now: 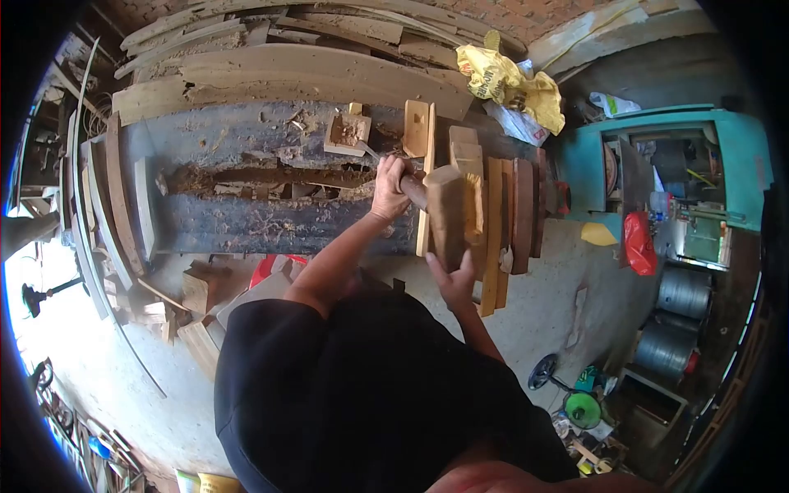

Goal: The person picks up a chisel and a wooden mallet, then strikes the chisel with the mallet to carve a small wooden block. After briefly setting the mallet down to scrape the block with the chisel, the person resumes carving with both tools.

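Observation:
A wood chisel (pixel 367 149) slants out of my left hand (pixel 389 187), its fingers wrapped round it and its thick handle (pixel 413 191) sticking out to the right. The blade tip meets the hollowed face of a small square wooden block (pixel 348 133), where chips lie in the recess. Beside the chisel handle is a heavy wooden mallet (pixel 446 215), overlapping the handle's end in this view. Around the mallet's lower end is my right hand (pixel 454 282), thumb and fingers on either side of it.
The dark worn bench (pixel 288 238) has a long rotted gap. Boards (pixel 501 214) stand at its right end, with another hollowed block (pixel 417 130) close by. Planks (pixel 288 70) are stacked behind. A yellow sack (pixel 518 82) lies back right, near a teal machine (pixel 583 156).

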### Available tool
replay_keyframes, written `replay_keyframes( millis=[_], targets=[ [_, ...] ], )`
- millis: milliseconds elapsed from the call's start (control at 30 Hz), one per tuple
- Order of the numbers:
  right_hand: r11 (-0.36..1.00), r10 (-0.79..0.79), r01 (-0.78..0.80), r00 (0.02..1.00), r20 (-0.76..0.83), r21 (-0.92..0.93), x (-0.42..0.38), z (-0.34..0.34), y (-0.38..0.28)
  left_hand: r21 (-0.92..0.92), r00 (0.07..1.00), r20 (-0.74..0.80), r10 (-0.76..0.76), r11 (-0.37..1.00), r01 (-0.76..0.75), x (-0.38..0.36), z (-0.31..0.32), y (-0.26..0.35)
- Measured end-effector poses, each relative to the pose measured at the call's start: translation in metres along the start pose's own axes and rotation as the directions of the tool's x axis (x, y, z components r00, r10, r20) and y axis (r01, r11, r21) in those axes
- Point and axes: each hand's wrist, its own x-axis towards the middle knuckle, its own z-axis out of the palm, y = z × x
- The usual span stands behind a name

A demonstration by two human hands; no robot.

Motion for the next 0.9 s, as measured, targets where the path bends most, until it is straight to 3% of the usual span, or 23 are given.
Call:
replay_keyframes(
  millis=[67,167,200,233,300,333,367,433,600,767,900],
  targets=[
    [0.993,0.064,-0.059,0.997,-0.045,0.103,-0.004,-0.004,-0.016,0.027,1.0,-0.028,0.011,1.0,-0.01,-0.001,-0.001,0.002],
    [0.921,-0.362,0.376,0.922,-0.136,0.102,-0.005,-0.013,-0.027,0.058,0.998,-0.057,0.01,0.998,-0.007,0.008,-0.001,0.008],
    [0.945,-0.327,0.327,0.944,-0.038,0.017,-0.008,-0.013,0.001,0.044,0.998,-0.055,-0.006,0.999,0.009,0.007,-0.003,0.01],
    [0.943,-0.331,0.331,0.943,-0.038,0.017,-0.006,-0.007,0.003,0.029,0.998,-0.057,-0.021,0.999,0.022,0.007,-0.004,0.012],
    [0.988,-0.022,0.03,0.998,0.055,-0.149,0.0,0.007,0.011,0.045,0.999,0.0,-0.033,0.998,0.033,0.001,0.002,0.002],
    [0.963,-0.156,0.149,0.988,-0.015,-0.226,-0.003,0.008,0.019,0.064,0.997,0.059,-0.047,0.997,0.043,0.002,0.002,-0.001],
    [0.961,-0.17,0.165,0.985,-0.004,-0.223,-0.004,0.003,0.028,0.088,0.998,0.063,-0.01,0.996,0.005,0.0,0.003,-0.004],
    [0.961,0.146,-0.13,0.988,-0.047,0.244,-0.011,-0.002,0.017,0.09,0.998,0.054,0.037,0.995,-0.042,0.005,0.003,0.001],
    [0.981,0.037,-0.011,0.99,-0.135,0.194,-0.016,-0.016,-0.014,0.036,0.998,0.032,0.05,0.998,-0.051,0.019,-0.002,0.007],
    [0.96,0.08,-0.044,0.99,-0.119,0.278,-0.024,-0.02,-0.024,-0.028,0.988,0.0,0.152,0.988,-0.152,0.021,-0.01,0.023],
    [0.935,0.12,-0.087,0.99,-0.076,0.344,-0.029,-0.019,-0.016,-0.004,0.991,0.019,0.131,0.991,-0.131,0.022,-0.016,0.031]
  ],
)
